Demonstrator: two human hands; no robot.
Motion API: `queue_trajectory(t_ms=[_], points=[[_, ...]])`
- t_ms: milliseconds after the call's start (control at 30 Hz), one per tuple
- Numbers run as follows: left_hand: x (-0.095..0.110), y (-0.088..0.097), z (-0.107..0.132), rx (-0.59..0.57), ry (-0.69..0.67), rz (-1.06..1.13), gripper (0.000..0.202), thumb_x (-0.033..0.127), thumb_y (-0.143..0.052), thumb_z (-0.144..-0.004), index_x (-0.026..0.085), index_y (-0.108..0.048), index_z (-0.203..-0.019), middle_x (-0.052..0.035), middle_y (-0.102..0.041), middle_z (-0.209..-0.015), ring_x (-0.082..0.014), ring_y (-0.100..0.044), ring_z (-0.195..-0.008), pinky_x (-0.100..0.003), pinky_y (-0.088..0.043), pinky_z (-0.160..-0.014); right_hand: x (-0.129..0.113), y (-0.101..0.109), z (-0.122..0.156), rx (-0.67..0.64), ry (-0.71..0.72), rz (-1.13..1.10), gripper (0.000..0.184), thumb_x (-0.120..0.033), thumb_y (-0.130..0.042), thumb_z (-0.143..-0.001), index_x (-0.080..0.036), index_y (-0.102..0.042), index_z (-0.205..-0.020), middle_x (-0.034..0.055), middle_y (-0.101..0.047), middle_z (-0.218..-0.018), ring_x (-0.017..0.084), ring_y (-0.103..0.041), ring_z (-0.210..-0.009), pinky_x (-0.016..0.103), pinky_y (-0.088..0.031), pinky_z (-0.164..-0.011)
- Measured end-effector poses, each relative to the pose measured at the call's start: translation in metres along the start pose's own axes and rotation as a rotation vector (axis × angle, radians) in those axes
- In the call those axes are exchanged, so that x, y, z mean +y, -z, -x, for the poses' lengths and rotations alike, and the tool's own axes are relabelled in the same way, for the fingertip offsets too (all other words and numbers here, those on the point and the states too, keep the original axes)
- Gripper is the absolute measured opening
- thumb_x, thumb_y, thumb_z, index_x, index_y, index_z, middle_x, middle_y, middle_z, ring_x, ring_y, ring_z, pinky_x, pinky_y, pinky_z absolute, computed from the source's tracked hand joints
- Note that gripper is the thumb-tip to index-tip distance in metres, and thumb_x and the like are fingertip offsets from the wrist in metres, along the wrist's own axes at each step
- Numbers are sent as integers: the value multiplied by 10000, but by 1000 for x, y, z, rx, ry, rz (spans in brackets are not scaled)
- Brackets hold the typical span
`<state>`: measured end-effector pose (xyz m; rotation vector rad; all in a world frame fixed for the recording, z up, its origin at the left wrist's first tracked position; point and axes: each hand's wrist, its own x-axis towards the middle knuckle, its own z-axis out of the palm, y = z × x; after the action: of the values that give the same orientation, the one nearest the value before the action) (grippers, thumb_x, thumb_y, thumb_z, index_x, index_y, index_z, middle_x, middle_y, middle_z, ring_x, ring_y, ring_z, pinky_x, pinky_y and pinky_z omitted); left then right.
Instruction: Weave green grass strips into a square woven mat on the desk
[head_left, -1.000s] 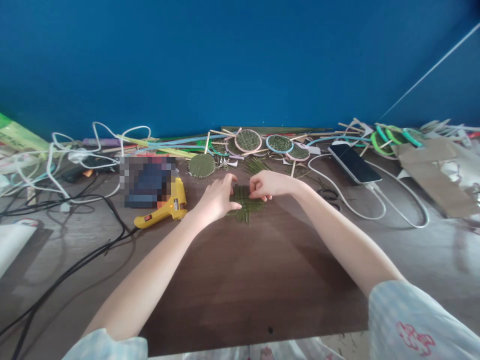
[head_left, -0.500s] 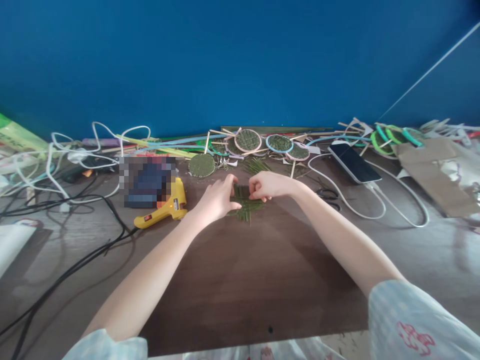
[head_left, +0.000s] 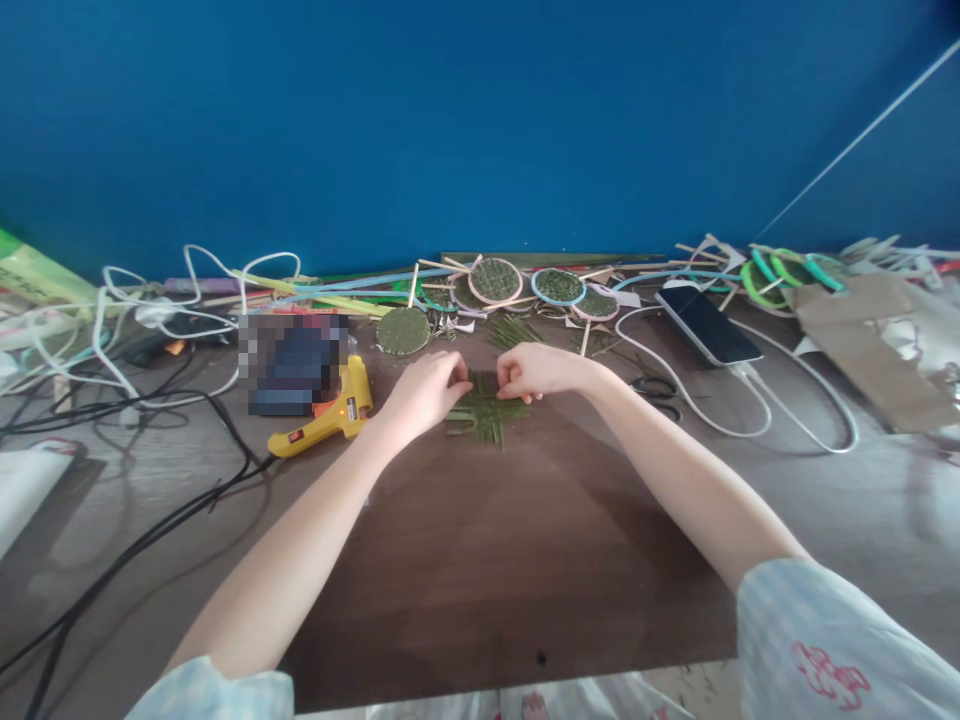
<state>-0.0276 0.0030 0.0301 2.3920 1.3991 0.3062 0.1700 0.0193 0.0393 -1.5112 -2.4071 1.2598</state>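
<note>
A small mat of woven green leaf strips (head_left: pixel 486 412) lies on the dark brown table, loose strip ends sticking out at its sides and front. My left hand (head_left: pixel 435 388) is at its left edge, thumb and fingertips pinched together on what looks like a strip. At the upper right edge, my right hand (head_left: pixel 526 374) has its fingers curled and closed on the strips. Fingers partly cover both far corners of the weave. Just beyond lie loose green strips (head_left: pixel 514 330).
Round woven fans on sticks, one with a pink-rimmed disc (head_left: pixel 495 281), line the back by the blue wall. A yellow glue gun (head_left: pixel 330 410) with black cable lies left. Right are black scissors (head_left: pixel 657 392), a phone (head_left: pixel 709 325) with white cable, and cardboard (head_left: pixel 862 330).
My left hand has gone from thumb and fingers spread apart to a pinch at the mat's left edge, uncovering more of the weave. My right hand stays almost where it was.
</note>
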Motion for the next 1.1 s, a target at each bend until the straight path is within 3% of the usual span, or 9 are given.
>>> queue_trajectory(t_ms=[200,633,733,900,1000,1100], points=[[3,-5,-2,-46,56,-96,151,296,-539,-805,169,-589,-740,-46,-566,-815,-200,-545,-816,-303,-400,-700,-2,-1,1,11,-5,4,78,-233,-570,-646,-178,-516,-636,-48,-543,-468,71,-468,-409,197,-354,-441],[1,-5,-3,-32,80,-134,82,184,-508,-778,161,-585,-759,-57,-564,-824,-197,-536,-819,-293,-403,-702,0,-1,0,17,-5,21,74,-230,-567,-638,-181,-511,-638,-45,-543,-472,74,-469,-415,200,-353,-438],[0,-2,-2,-1,112,-227,89,193,-503,-790,158,-583,-775,-71,-577,-844,-221,-546,-854,-310,-410,-719,0,-1,0,17,-2,24,74,-232,-565,-643,-181,-512,-636,-41,-547,-472,76,-471,-415,200,-356,-438],[-5,5,2,161,188,-445,197,96,-397,-809,135,-578,-875,-124,-583,-918,-275,-553,-925,-367,-413,-758,-3,-1,2,19,-19,42,81,-231,-568,-651,-179,-510,-632,-36,-551,-479,75,-473,-415,204,-362,-449],[-5,10,2,202,149,-319,266,31,-361,-781,144,-576,-890,-110,-604,-926,-252,-565,-932,-354,-415,-783,-4,-1,2,14,-26,37,87,-234,-570,-654,-179,-508,-629,-35,-549,-478,74,-468,-413,201,-359,-444],[0,11,1,77,105,90,204,70,-412,-776,178,-568,-853,-45,-656,-899,-174,-606,-849,-278,-433,-762,-3,-1,1,9,-16,26,96,-246,-578,-654,-181,-510,-638,-37,-544,-474,77,-470,-414,201,-358,-438]])
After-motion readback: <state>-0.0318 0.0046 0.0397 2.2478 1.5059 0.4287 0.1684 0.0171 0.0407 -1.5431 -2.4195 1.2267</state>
